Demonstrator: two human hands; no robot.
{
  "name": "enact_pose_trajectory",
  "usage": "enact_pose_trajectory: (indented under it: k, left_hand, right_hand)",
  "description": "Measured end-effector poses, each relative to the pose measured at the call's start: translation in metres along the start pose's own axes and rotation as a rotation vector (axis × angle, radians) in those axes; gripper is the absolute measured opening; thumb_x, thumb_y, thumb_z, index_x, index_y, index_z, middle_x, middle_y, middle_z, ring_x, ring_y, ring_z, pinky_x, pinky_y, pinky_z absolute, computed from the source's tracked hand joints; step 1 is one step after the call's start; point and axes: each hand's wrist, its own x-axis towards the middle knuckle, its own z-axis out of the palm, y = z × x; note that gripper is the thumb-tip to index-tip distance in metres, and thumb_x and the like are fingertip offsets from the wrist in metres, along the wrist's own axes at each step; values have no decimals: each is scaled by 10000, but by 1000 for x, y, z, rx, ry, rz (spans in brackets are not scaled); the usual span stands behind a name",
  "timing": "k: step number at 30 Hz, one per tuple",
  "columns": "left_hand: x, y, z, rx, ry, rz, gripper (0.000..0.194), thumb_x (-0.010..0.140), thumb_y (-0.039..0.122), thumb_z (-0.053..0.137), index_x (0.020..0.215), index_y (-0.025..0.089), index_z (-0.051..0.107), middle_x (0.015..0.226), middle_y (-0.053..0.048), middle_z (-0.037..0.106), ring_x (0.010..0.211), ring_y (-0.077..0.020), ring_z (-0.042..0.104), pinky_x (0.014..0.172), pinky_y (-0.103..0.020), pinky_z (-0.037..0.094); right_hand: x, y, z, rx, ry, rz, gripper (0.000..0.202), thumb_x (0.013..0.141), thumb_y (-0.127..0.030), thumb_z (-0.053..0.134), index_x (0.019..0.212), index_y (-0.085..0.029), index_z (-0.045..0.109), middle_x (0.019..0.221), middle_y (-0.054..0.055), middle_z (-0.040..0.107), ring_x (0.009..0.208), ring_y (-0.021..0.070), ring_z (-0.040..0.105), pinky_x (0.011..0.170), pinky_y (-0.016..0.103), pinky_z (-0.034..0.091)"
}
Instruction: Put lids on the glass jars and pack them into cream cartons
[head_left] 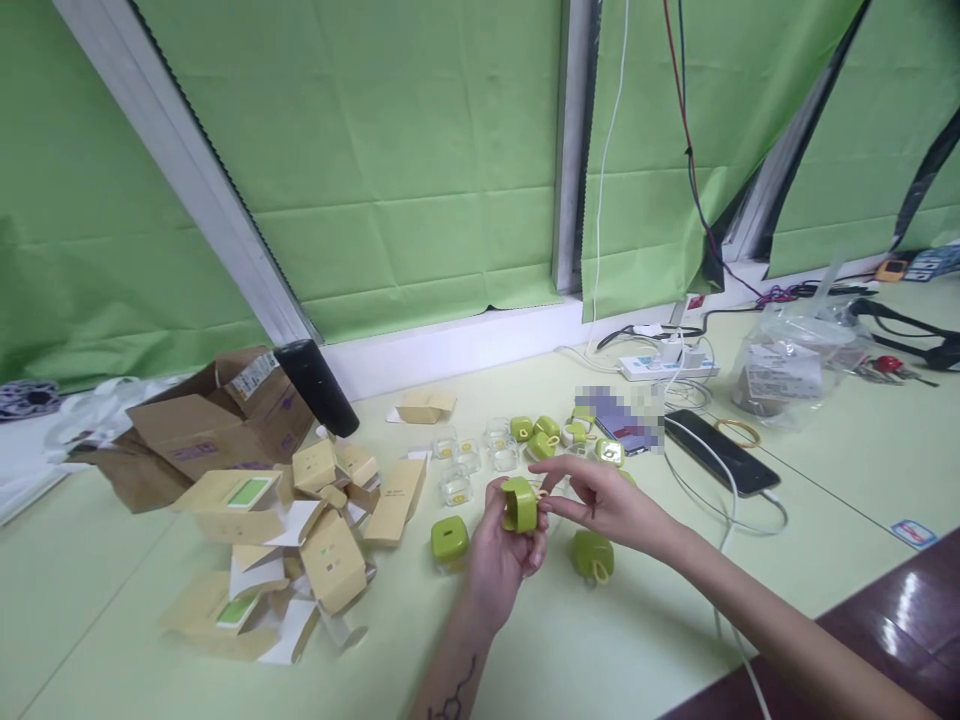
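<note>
My left hand (501, 560) is wrapped round a glossy green rounded case (520, 505) with a small pale yellow loop (540, 495) on its right side. At that loop, the thumb and index finger of my right hand (592, 500) are closed in a pinch. A similar green case (450, 540) with a slot in its top stands left of my left hand. Another green case (592, 555), with its own loop, lies below my right hand. Beyond both hands are several smaller green pieces (543, 445) and several clear plastic cups (456, 485).
Opened kraft boxes (334, 560) are heaped on the left, before a brown carton (217, 420) and a black cylinder (316, 388). To the right are a phone (721, 452) with a white cable, a power strip (667, 366) and a clear plastic bag (795, 370).
</note>
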Motion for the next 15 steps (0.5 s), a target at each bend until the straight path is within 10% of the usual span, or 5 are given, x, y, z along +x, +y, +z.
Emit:
enact_pose_trajectory:
  k: [6,15]
  left_hand:
    - [0,-3,4,45,1,-54,380,795,551,484,752,174,472,500,59,453,332,-25,270,373,-184,112]
    - [1,-22,8,77,123,33,471,710,652,526,714,211,360,515,88,386,378,-32,244,391,-178,163]
  right_hand:
    - [-12,7,7,-151,66,-214,198,916,-281,476,1059,-192,580,884,68,661,801,164,624,679,263,487]
    - [-21,7,21,-261,108,-203,211,935,-181,374,949,-169,585,763,76,630,678,169,594,594,270,471]
